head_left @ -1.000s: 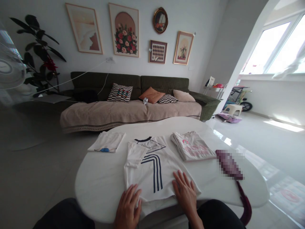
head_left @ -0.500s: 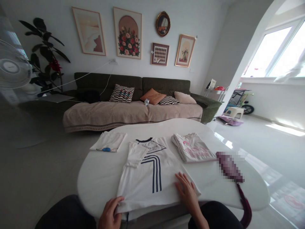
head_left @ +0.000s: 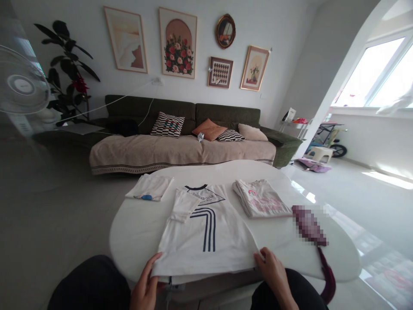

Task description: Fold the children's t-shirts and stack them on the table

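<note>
A white T-shirt (head_left: 226, 239) with a dark collar and a striped dark "7" lies spread on the white table (head_left: 125, 241), its hem at the near edge. One sleeve, on the left, is folded inward over the chest. My left hand (head_left: 146, 280) grips the hem's left corner, thumb below and fingers on top. At the opposite corner, my right hand (head_left: 272, 269) pinches the hem with its fingers closed. A folded white garment (head_left: 153, 188) with a blue print sits at the back left. Folded light shirts (head_left: 263, 200) with pink print are stacked to the right.
A maroon item (head_left: 327, 275) with a strap hangs over the table's right edge, partly pixelated. Behind the table stands a green sofa (head_left: 180, 153) with a beige cover and cushions. A fan (head_left: 22, 84) is at far left. My dark-clothed knees flank the near edge.
My right hand has moved from lying flat on the shirt to the hem's right corner and closed on it. My left hand still holds the left corner. The view has shifted slightly.
</note>
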`<act>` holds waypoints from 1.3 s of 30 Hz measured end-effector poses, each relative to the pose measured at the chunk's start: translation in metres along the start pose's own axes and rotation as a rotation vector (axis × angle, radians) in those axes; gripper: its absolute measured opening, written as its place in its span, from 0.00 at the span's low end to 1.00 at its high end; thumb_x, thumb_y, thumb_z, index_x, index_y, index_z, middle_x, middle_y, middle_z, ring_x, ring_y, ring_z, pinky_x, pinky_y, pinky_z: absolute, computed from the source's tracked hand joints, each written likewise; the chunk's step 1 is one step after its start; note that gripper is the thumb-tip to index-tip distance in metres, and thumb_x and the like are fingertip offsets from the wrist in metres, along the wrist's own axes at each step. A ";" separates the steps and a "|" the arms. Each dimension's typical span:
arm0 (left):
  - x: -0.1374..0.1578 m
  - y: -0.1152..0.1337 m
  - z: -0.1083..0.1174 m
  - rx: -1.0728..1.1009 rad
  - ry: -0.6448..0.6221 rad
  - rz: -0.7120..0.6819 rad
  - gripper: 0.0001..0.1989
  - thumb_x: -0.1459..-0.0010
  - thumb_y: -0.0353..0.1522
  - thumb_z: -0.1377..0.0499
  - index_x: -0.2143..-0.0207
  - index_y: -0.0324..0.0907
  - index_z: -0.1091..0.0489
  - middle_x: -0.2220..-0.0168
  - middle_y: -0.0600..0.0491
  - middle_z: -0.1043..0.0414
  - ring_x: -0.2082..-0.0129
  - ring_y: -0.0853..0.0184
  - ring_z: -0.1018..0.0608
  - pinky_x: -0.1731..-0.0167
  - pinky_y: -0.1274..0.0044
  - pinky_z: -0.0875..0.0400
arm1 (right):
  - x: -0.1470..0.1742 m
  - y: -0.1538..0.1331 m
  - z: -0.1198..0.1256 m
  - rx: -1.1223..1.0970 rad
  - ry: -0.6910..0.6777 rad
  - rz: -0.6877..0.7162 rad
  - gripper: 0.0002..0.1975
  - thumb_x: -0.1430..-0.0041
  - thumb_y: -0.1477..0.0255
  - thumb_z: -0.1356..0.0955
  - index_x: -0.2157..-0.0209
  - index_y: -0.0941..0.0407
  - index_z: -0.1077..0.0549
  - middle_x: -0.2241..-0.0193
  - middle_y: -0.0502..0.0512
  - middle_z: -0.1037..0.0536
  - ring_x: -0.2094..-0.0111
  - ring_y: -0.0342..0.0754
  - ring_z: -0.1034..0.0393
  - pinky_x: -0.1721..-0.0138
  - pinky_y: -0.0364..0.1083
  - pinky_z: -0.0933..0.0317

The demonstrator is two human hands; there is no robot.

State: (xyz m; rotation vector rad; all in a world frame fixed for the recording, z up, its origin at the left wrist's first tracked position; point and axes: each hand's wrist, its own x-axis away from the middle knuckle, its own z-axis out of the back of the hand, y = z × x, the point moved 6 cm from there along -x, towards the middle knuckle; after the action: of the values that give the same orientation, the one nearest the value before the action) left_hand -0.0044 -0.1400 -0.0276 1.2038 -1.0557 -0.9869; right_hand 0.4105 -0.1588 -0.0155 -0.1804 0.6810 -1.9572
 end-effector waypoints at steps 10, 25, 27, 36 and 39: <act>0.005 0.072 0.000 0.454 0.155 0.011 0.14 0.63 0.35 0.38 0.70 0.40 0.33 0.72 0.57 0.28 0.70 0.67 0.24 0.66 0.75 0.25 | -0.017 -0.052 0.060 -1.222 -0.073 -0.230 0.17 0.61 0.63 0.28 0.69 0.56 0.30 0.75 0.48 0.28 0.76 0.40 0.34 0.75 0.39 0.38; -0.007 0.242 0.024 0.702 0.244 -0.517 0.10 0.55 0.30 0.38 0.66 0.42 0.30 0.69 0.58 0.28 0.67 0.74 0.26 0.62 0.81 0.31 | -0.024 -0.176 0.217 -1.355 0.335 0.168 0.11 0.55 0.71 0.30 0.65 0.55 0.27 0.75 0.47 0.27 0.74 0.38 0.33 0.71 0.38 0.36; -0.043 0.241 0.003 0.615 0.154 -0.456 0.14 0.55 0.33 0.38 0.63 0.41 0.31 0.63 0.54 0.27 0.61 0.70 0.26 0.59 0.78 0.33 | -0.065 -0.186 0.190 -1.372 0.223 0.127 0.12 0.60 0.70 0.28 0.69 0.57 0.27 0.75 0.47 0.27 0.74 0.38 0.33 0.70 0.40 0.36; -0.096 0.304 -0.022 0.629 0.148 -0.718 0.12 0.50 0.39 0.44 0.65 0.43 0.32 0.62 0.54 0.31 0.60 0.72 0.29 0.60 0.78 0.34 | -0.122 -0.225 0.221 -1.421 0.381 0.435 0.08 0.58 0.69 0.31 0.71 0.55 0.28 0.71 0.46 0.29 0.69 0.39 0.35 0.62 0.44 0.39; -0.083 0.277 -0.015 0.550 0.215 -0.684 0.12 0.49 0.41 0.46 0.71 0.41 0.34 0.70 0.55 0.33 0.68 0.72 0.29 0.64 0.78 0.32 | -0.107 -0.185 0.197 -1.355 0.414 0.303 0.09 0.58 0.67 0.30 0.72 0.56 0.29 0.73 0.46 0.29 0.69 0.40 0.35 0.64 0.44 0.39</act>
State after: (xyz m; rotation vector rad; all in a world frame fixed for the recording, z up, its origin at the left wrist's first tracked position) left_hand -0.0002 -0.0268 0.2393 2.1646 -0.7661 -1.0670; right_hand 0.3979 -0.0807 0.2642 -0.4496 2.0837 -0.9563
